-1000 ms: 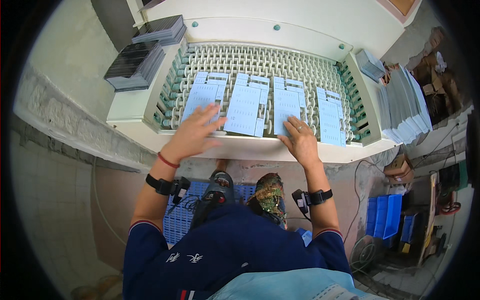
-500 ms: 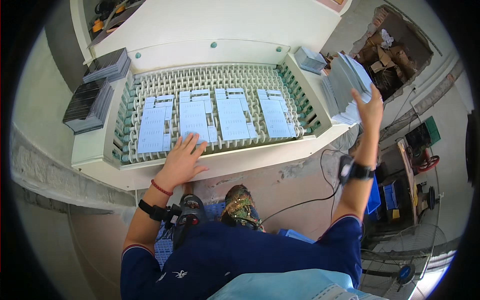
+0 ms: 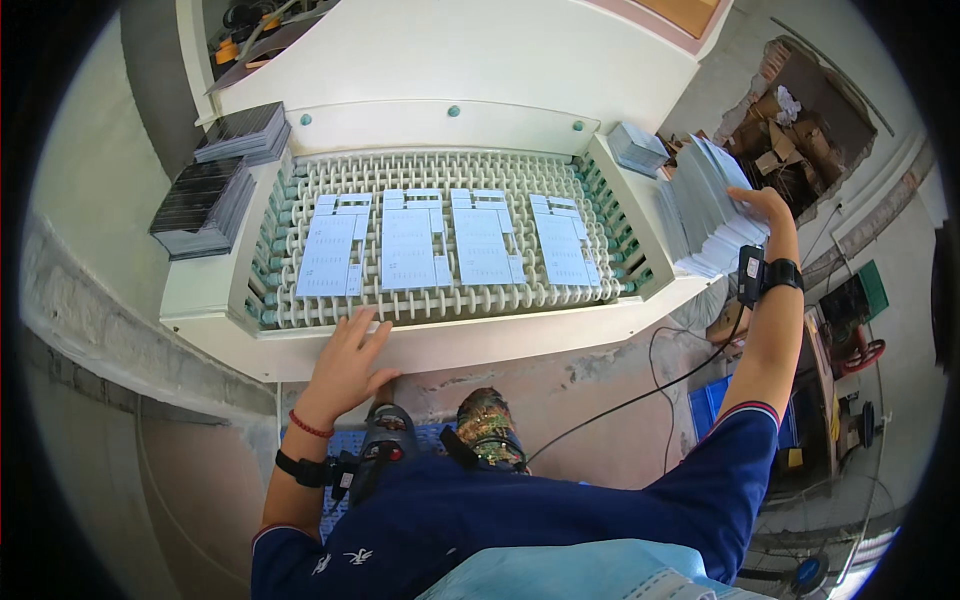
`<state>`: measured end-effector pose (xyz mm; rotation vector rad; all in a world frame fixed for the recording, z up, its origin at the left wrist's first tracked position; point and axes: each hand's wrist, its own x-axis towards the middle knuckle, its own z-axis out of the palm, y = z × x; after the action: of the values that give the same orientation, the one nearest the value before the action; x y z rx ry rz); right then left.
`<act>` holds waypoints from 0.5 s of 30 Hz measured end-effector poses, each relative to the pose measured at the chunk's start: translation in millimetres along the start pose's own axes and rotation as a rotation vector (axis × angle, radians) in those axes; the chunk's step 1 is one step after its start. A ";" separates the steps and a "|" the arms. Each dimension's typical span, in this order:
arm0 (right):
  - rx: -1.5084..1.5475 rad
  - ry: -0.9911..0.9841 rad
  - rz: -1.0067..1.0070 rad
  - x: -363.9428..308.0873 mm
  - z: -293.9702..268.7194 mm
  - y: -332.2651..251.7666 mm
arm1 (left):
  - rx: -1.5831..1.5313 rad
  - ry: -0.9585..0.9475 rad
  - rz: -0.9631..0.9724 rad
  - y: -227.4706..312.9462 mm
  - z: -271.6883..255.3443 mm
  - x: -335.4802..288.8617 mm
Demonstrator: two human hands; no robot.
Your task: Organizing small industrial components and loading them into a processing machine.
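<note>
Four thin pale-blue slotted panels lie in a row on the white roller conveyor (image 3: 440, 308): a far-left panel (image 3: 330, 250), a second panel (image 3: 410, 245), a third panel (image 3: 482, 240) and a right panel (image 3: 562, 245). My left hand (image 3: 345, 360), fingers spread and holding nothing, is at the conveyor's front ledge, just below the two left panels. On the right, my right hand (image 3: 768, 208) grips the outer edge of a fanned stack of pale panels (image 3: 705, 205); some of its fingers are hidden.
Two dark-topped stacks, a rear stack (image 3: 243, 132) and a front stack (image 3: 203, 208), stand on the left ledge. A small pale stack (image 3: 637, 147) sits at the back right. A black cable (image 3: 630, 400) hangs from my right wrist. Blue crates (image 3: 712, 405) stand lower right.
My left hand has drawn back off the second panel to the front ledge. My right hand has closed in on the stack's edge. The view has shifted slightly.
</note>
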<state>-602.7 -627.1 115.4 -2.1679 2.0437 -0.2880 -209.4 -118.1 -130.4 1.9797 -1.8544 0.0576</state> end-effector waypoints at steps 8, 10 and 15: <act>0.026 0.149 0.033 -17.1 5.8 -7.1 | -0.084 0.096 -0.049 -3.9 -7.0 -23.6; -0.148 0.351 0.151 -64.3 8.1 -47.7 | -0.092 0.115 -0.063 -1.1 -9.5 -30.2; -0.318 0.576 0.151 -73.7 16.4 -46.2 | -0.112 0.137 -0.058 2.4 -14.8 -34.6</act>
<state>-558.0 -551.2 107.7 -2.2775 2.7071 -0.6771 -211.6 -80.6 -127.2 1.9023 -1.6768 0.0683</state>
